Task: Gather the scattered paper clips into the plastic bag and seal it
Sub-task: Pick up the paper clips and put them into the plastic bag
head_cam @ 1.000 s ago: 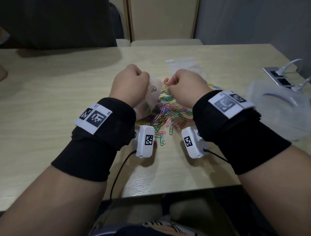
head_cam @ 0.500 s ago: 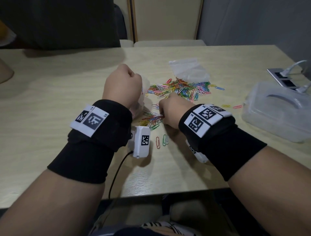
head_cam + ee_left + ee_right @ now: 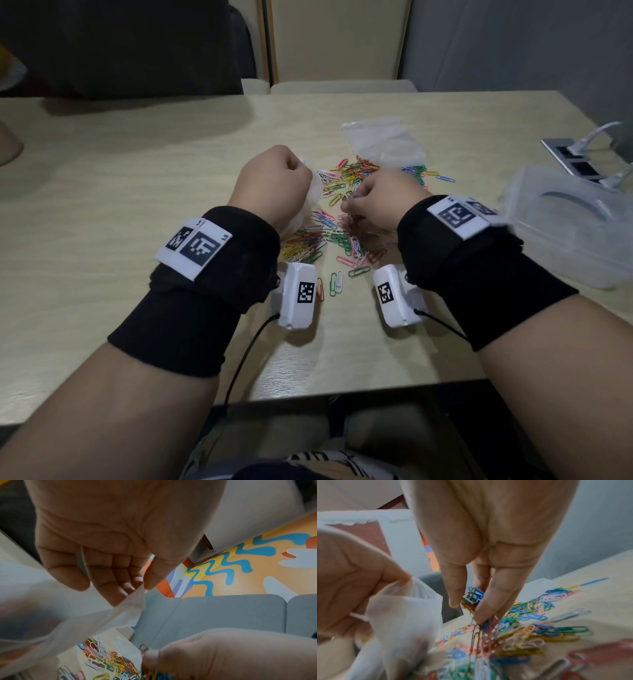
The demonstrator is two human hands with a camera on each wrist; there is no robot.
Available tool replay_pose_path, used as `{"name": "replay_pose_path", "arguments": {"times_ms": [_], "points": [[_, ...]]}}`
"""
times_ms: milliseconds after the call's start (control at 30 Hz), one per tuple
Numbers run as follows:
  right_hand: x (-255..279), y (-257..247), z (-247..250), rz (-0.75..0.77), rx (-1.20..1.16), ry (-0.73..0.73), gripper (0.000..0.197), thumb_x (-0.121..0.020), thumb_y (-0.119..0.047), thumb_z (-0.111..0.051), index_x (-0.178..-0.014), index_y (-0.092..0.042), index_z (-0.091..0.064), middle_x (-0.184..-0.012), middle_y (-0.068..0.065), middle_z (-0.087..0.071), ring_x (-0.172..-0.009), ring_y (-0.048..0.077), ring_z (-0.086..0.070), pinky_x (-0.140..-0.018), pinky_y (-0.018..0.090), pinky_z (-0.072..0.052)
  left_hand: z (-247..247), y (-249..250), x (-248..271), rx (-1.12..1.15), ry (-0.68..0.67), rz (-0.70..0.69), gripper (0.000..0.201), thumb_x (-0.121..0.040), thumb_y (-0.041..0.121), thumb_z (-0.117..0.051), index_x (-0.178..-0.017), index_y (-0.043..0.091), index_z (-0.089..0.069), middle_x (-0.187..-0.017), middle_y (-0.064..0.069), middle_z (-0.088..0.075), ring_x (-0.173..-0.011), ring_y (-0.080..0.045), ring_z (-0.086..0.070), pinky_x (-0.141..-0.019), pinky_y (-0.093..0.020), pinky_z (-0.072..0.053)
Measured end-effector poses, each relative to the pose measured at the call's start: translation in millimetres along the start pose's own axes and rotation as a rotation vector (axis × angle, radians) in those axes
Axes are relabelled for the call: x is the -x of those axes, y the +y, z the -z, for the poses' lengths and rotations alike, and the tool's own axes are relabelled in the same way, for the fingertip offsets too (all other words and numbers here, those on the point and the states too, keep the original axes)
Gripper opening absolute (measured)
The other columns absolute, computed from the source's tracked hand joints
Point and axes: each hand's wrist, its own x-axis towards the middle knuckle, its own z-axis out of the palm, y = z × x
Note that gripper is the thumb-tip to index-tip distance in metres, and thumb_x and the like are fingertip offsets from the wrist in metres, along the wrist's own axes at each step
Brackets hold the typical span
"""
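Observation:
Coloured paper clips (image 3: 346, 212) lie scattered over the middle of the wooden table (image 3: 137, 178). My left hand (image 3: 274, 186) pinches the rim of a clear plastic bag (image 3: 308, 205), held upright just left of the pile; the bag (image 3: 402, 622) holds some clips. My right hand (image 3: 373, 202) is raised a little over the pile and pinches a bunch of clips (image 3: 476, 601) between thumb and fingers, close to the bag's mouth. In the left wrist view the bag (image 3: 68, 615) hangs from my curled fingers (image 3: 111, 582), with loose clips (image 3: 106, 661) below.
A second clear bag (image 3: 383, 144) lies flat behind the pile. A translucent plastic container (image 3: 575, 226) sits at the right, with a power socket and white plugs (image 3: 582, 154) beyond it. Chairs stand behind the table's far edge.
My right hand dipped into the near part of the pile, took a bunch of clips and has now risen with them toward the bag. The left hand kept holding the bag.

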Motion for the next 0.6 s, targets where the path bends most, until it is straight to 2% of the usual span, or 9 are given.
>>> {"name": "replay_pose_path", "arguments": {"times_ms": [67,167,233,333,367,433,500,533,600], "points": [[-1,0,3,-0.038,-0.208,0.023,0.025,-0.086,-0.036,-0.069,-0.089,-0.012,-0.07,-0.095,0.01,-0.072,-0.09,0.025,-0.068,-0.089,0.04,-0.054,0,-1,0,-0.003,-0.004,-0.008,0.016,-0.087,0.024,-0.049,-0.074,0.017,-0.054,-0.089,-0.015,-0.07,-0.086,-0.036,-0.066,-0.083,-0.05,-0.056],[-4,-4,5,-0.054,-0.569,0.06,0.019,-0.086,-0.026,-0.071,-0.077,-0.011,-0.065,-0.095,0.012,-0.07,-0.089,0.024,-0.068,-0.089,0.043,-0.056,-2,-2,-1,-0.019,-0.006,-0.023,0.017,-0.089,0.026,-0.049,-0.081,0.014,-0.058,-0.09,-0.013,-0.069,-0.088,-0.034,-0.066,-0.084,-0.049,-0.055],[-2,-11,8,-0.053,-0.863,0.014,0.019,-0.09,-0.016,-0.066,-0.075,-0.009,-0.058,-0.094,0.015,-0.063,-0.085,0.022,-0.064,-0.082,0.035,-0.06,-3,-2,0,-0.03,-0.017,-0.033,0.016,-0.087,0.027,-0.05,-0.076,0.017,-0.056,-0.09,-0.012,-0.069,-0.087,-0.034,-0.066,-0.084,-0.05,-0.054],[4,-23,11,-0.098,-1.136,-0.048,0.016,-0.092,-0.007,-0.063,-0.079,-0.002,-0.055,-0.093,0.017,-0.057,-0.081,0.024,-0.062,-0.06,0.024,-0.061,-6,0,-1,-0.01,-0.039,-0.037,0.018,-0.088,0.025,-0.051,-0.07,0.022,-0.051,-0.085,-0.009,-0.067,-0.087,-0.032,-0.065,-0.083,-0.045,-0.055],[5,-25,10,-0.129,-1.176,-0.064,0.014,-0.092,-0.006,-0.063,-0.081,-0.001,-0.056,-0.093,0.018,-0.057,-0.079,0.025,-0.063,-0.055,0.023,-0.06,-7,0,-2,-0.001,-0.043,-0.042,0.019,-0.09,0.024,-0.052,-0.071,0.021,-0.051,-0.081,-0.005,-0.064,-0.085,-0.03,-0.063,-0.081,-0.04,-0.054],[5,-29,9,-0.167,-1.133,-0.091,0.013,-0.093,-0.007,-0.061,-0.082,-0.001,-0.056,-0.096,0.019,-0.057,-0.076,0.026,-0.063,-0.051,0.023,-0.059,-8,2,-2,-0.001,-0.046,-0.06,0.015,-0.092,0.022,-0.051,-0.078,0.017,-0.054,-0.073,0.003,-0.057,-0.079,-0.023,-0.057,-0.072,-0.033,-0.047],[3,-33,9,-0.176,-1.02,-0.108,0.015,-0.095,-0.004,-0.056,-0.081,-0.002,-0.053,-0.094,0.019,-0.053,-0.07,0.027,-0.06,-0.053,0.025,-0.06,-8,2,-3,-0.005,-0.045,-0.073,0.012,-0.093,0.021,-0.051,-0.083,0.015,-0.055,-0.071,0.004,-0.055,-0.076,-0.022,-0.056,-0.067,-0.033,-0.047],[2,-35,10,-0.172,-0.967,-0.124,0.017,-0.096,-0.001,-0.052,-0.079,-0.001,-0.052,-0.087,0.018,-0.052,-0.063,0.026,-0.058,-0.06,0.029,-0.06,-8,1,-3,0.007,-0.044,-0.068,0.013,-0.092,0.02,-0.051,-0.08,0.015,-0.055,-0.071,0.002,-0.057,-0.077,-0.024,-0.058,-0.068,-0.035,-0.049],[-1,-37,13,-0.157,-0.873,-0.167,0.022,-0.095,0.005,-0.046,-0.075,-0.002,-0.049,-0.074,0.017,-0.05,-0.052,0.022,-0.054,-0.08,0.039,-0.057,-8,0,-5,0.039,-0.035,-0.051,0.016,-0.09,0.019,-0.051,-0.074,0.017,-0.054,-0.073,-0.001,-0.059,-0.081,-0.03,-0.062,-0.071,-0.041,-0.053]]}}
